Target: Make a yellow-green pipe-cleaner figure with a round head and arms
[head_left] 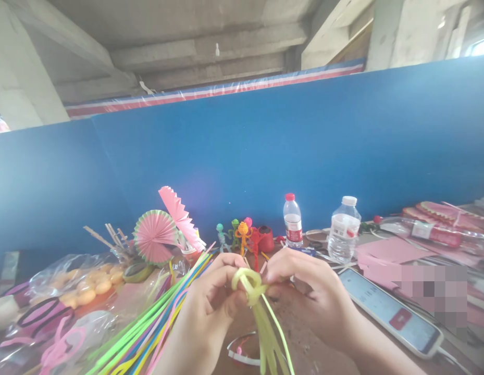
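Observation:
A bundle of flat, pale yellow-green strands (264, 333) hangs between my hands, with a knotted loop (251, 284) at its top. My left hand (216, 299) pinches the loop from the left, thumb and fingers pressed together. On the other side, my right hand (304, 291) has its fingertips closed on the right edge of the same knot. One brighter strand runs down along the bundle's right side. Beside my left wrist lies a sheaf of long coloured strands (144, 317) in green, blue, yellow and pink.
Small coloured figures (242, 234) stand at the back, left of a red-capped bottle (293, 221) and a white-capped bottle (344, 229). A phone (390, 312) lies right of my right hand, near pink paper (394, 252). Pink paper fans (156, 237) stand left, before a blue partition (242, 151).

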{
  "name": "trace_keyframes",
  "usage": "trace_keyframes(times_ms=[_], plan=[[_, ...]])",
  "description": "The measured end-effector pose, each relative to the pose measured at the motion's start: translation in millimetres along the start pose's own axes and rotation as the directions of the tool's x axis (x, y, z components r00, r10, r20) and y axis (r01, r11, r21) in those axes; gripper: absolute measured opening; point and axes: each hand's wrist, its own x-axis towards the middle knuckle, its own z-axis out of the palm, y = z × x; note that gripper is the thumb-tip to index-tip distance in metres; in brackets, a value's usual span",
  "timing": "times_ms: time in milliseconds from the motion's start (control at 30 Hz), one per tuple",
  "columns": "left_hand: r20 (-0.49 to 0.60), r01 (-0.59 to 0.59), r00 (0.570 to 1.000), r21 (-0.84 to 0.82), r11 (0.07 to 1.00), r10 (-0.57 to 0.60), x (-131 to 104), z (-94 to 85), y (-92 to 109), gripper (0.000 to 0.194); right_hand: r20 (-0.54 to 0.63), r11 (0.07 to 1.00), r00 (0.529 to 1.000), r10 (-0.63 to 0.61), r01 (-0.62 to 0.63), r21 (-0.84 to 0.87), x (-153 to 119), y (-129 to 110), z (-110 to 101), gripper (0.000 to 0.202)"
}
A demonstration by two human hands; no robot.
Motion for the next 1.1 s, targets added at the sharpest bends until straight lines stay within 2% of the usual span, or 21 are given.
trace_keyframes(times_ms=[167, 300, 433, 533, 667, 867, 1100], plan=[[0.019, -0.001, 1.0, -0.107, 0.994, 0.003, 1.1, -0.4, -1.3, 0.013, 0.08, 0.998, 0.995, 0.058, -0.057, -0.015, 2.1, 3.6, -9.5, 0.01], [0.058, 0.076, 0.996, -0.262, 0.962, -0.063, 2.2, 2.1, -2.2, 0.012, 0.092, 0.997, 0.993, 0.071, -0.07, -0.01, 2.7, 3.3, -12.0, 0.016], [0.151, 0.221, 0.975, -0.544, 0.809, -0.165, -0.9, 5.6, -9.4, 0.013, 0.051, 0.995, 0.995, 0.091, -0.093, 0.03, 2.9, 3.2, -10.2, 0.019], [0.179, 0.233, 0.972, -0.673, 0.702, -0.151, -2.5, 7.8, -15.5, 0.01, 0.01, 0.996, 0.997, 0.071, -0.072, 0.047, 3.1, 4.0, -7.7, 0.021], [0.185, 0.232, 0.973, -0.711, 0.664, -0.141, -1.0, 8.8, -19.5, 0.018, -0.002, 0.997, 0.999, 0.048, -0.048, 0.065, 4.0, 4.9, -4.8, 0.02], [0.114, 0.184, 0.983, -0.693, 0.697, -0.147, 0.2, 10.7, -20.7, 0.02, 0.006, 0.996, 1.0, 0.024, -0.025, 0.085, 5.3, 6.6, -2.4, 0.019], [0.049, 0.171, 0.98, -0.69, 0.704, -0.19, 3.7, 17.2, -10.6, 0.024, 0.005, 0.996, 1.0, 0.027, -0.028, 0.08, 4.8, 6.4, 3.7, 0.02]])
